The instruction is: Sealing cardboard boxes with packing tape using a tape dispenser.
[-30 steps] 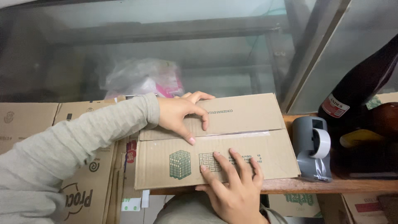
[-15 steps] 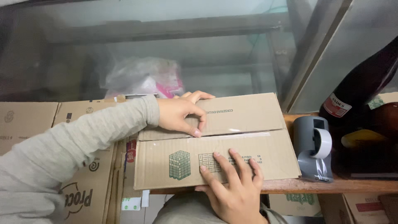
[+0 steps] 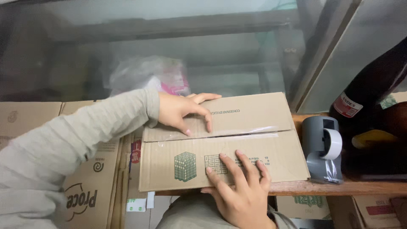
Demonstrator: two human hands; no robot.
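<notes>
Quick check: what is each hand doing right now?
Left hand: open, fingertips pressing the far flap of the brown cardboard box, gripping nothing.
Right hand: open, fingers spread flat on the near flap.

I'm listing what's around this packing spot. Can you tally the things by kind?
Cardboard boxes, closed one under both hands plus flattened ones at left: at least 3
Grey tape dispenser: 1
Dark bottle: 1
Plastic bag: 1
Left hand and right hand: 2
Total: at least 8
</notes>
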